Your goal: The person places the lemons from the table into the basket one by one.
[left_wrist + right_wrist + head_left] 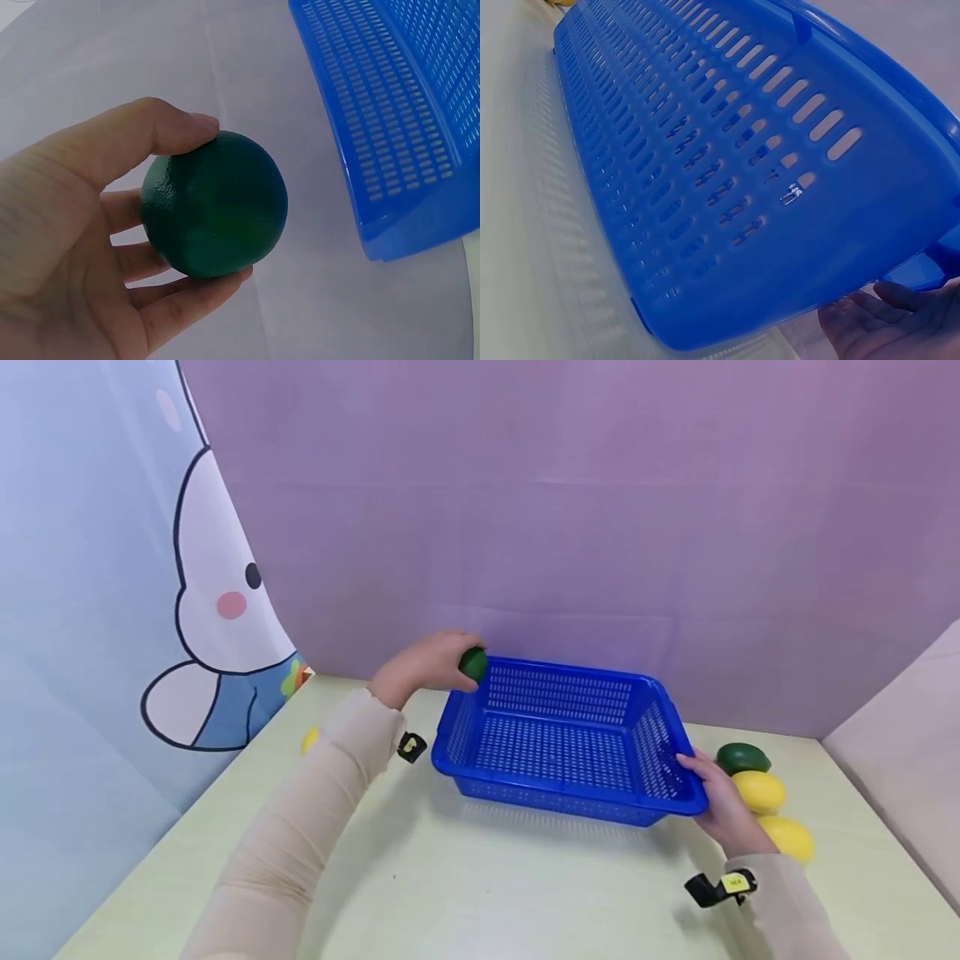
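Note:
My left hand [433, 662] grips a dark green fruit [473, 665] between thumb and fingers, at the back left corner of the blue plastic basket [555, 785]. Seen from the left wrist, this green fruit [215, 206] looks round and smooth, apart from the basket [346, 142]. On the other side, my right hand [723, 810] holds the basket's right end, thumb over the rim. The right wrist view shows its fingers [847, 319] at the end of the slotted wall. No fruit shows inside the basket. Whether its whole base touches the table cannot be told.
Beyond my right hand lie another dark green fruit [742, 758] and two yellow fruits, a nearer one [787, 839] and a farther one [759, 791]. A yellow thing [310, 740] is partly hidden behind my left sleeve. A purple cloth [570, 527] hangs behind the pale table [480, 893].

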{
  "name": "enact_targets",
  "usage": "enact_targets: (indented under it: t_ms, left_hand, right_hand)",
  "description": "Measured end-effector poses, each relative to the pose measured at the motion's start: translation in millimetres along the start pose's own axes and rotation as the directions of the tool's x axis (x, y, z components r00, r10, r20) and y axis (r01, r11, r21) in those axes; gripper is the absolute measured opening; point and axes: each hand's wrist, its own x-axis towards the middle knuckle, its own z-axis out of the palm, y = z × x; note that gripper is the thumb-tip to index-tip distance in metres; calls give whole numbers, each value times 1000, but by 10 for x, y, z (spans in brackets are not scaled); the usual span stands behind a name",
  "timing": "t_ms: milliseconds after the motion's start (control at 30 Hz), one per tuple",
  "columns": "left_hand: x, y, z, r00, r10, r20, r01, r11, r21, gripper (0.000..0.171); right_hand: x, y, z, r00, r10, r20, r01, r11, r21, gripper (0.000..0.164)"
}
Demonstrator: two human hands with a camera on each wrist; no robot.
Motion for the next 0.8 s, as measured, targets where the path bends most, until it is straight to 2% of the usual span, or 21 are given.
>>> enact_targets:
  t_ms: [400,533,700,800]
  left_hand:
    - [243,189,44,998,51,27,-51,999,1,58]
    - [297,219,93,996,67,52,-68,998,10,59]
    - [360,223,176,993,98,69,-100,995,22,58]
    - [410,214,225,991,116,69,-117,993,16,58]
  right_hand:
    - [16,-18,-53,1000,1,-24,-2,1000,-24,69]
    - [26,10,-58,1000,-5,-20,4,999,-40,68]
    - [30,46,-47,1000,-17,-11,17,999,-50,59]
    - [27,55,-34,1000,-17,-16,16,998,-59,61]
